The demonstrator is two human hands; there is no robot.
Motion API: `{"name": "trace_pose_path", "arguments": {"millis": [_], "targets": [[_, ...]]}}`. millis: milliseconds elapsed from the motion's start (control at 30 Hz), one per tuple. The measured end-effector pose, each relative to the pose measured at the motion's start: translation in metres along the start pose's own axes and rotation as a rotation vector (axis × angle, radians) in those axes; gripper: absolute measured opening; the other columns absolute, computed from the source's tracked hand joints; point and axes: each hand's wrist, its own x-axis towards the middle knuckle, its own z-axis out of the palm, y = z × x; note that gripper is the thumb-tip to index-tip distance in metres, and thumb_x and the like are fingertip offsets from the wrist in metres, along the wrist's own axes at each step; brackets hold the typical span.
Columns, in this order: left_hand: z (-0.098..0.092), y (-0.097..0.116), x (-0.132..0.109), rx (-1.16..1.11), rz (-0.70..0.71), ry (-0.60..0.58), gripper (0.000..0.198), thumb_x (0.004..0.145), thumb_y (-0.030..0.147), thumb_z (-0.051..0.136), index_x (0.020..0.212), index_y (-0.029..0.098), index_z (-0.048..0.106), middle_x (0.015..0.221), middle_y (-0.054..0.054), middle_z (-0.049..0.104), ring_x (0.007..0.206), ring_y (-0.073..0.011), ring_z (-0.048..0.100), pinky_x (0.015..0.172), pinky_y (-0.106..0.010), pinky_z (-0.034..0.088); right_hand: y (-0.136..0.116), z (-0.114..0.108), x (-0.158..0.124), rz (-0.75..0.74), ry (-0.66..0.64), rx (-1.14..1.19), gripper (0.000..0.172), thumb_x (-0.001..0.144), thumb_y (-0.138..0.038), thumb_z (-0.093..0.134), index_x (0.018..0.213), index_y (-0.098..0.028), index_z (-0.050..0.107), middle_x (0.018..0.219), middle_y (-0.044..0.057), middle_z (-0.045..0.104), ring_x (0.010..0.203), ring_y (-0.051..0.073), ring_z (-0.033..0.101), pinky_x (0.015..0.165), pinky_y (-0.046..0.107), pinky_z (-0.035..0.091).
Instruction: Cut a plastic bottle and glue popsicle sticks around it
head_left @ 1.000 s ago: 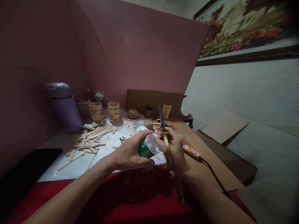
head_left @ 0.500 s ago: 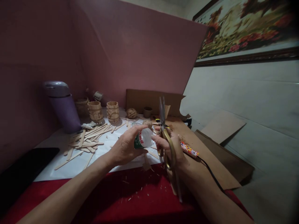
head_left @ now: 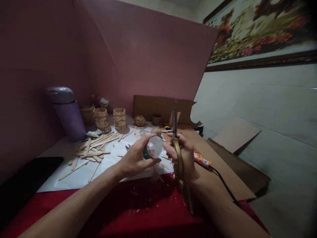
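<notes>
My left hand (head_left: 136, 157) is wrapped round a short, cut-down plastic bottle (head_left: 155, 147) with a green and red label; its round clear end faces me. In my right hand (head_left: 185, 153) are scissors (head_left: 176, 145) with gold-coloured handles, blades pointing up and looking nearly closed. The right fingertips come close to the bottle's rim; whether they touch it I cannot tell. Below the right hand a thin clear strip (head_left: 190, 200) hangs over the red cloth.
Loose craft sticks (head_left: 94, 148) lie on white paper at the left. Behind stand two stick-covered cups (head_left: 120, 119), a twine ball (head_left: 140, 120) and a purple bottle (head_left: 68, 115). A flower-patterned tool with a cord (head_left: 201, 159) rests on cardboard (head_left: 223, 178). Scraps litter the red cloth (head_left: 111, 211).
The bottle has turned so that its round end faces me more. The scissors have rotated in my right hand, now seen more edge-on, and shifted slightly right.
</notes>
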Motion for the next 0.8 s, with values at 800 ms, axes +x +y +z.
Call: {"name": "trace_pose_path", "arguments": {"millis": [800], "targets": [[-0.045, -0.024, 0.014, -1.131, -0.673, 0.596, 0.029, 0.072, 0.026, 0.068, 0.097, 0.012, 0.071, 0.090, -0.009, 0.074, 0.082, -0.0233, 0.069, 0.076, -0.039, 0.060, -0.010, -0.010, 0.016, 0.246, -0.464, -0.090, 0.050, 0.061, -0.030, 0.070, 0.108, -0.018, 0.060, 0.071, -0.004, 0.054, 0.060, 0.012, 0.046, 0.056, 0.026, 0.035]]}}
